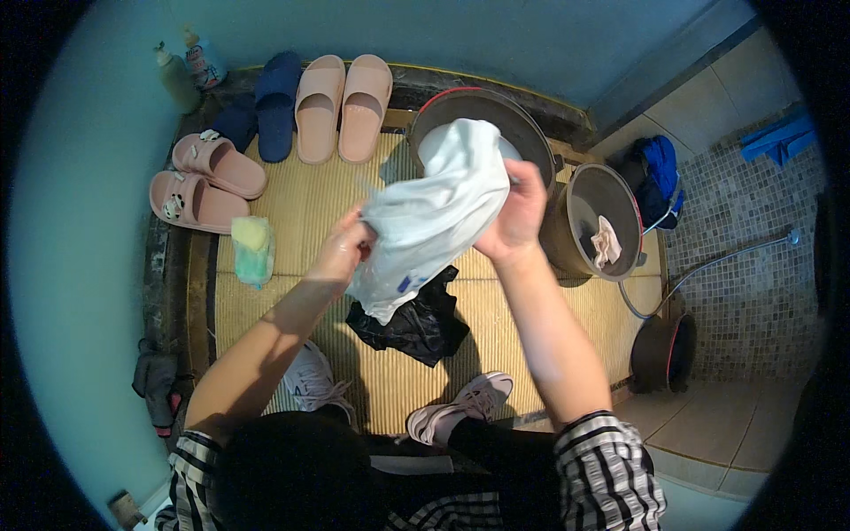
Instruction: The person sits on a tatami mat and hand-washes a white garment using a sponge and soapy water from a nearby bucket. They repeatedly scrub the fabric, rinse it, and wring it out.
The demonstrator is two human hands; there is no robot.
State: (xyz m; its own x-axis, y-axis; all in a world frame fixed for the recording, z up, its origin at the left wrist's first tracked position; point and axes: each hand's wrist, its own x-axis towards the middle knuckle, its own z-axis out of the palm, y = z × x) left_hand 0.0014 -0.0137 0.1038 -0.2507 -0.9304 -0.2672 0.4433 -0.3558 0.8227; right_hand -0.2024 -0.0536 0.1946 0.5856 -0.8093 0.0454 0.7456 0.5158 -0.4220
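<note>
A wet white cloth [445, 199] with a small blue print hangs between my two hands, above the ridged floor. My left hand [345, 249] grips its left edge. My right hand [521, 209] is at its right side, thumb and fingers against the fabric; part of the hand is behind the cloth. Below the cloth a crumpled black garment [425, 328] lies on the floor between my shoes. Just behind the cloth stands a large dark bucket [538, 129] with a red rim and a whitish content. A smaller bucket [568, 229] to the right holds a pale pink cloth [605, 244].
Pink and navy slippers [319, 109] line the back and left edges, near pump bottles [178, 83]. A soap bar on a green item [252, 252] lies at the left. At the right are a hose [717, 262], blue fabric [661, 169] and another dark bucket [654, 352].
</note>
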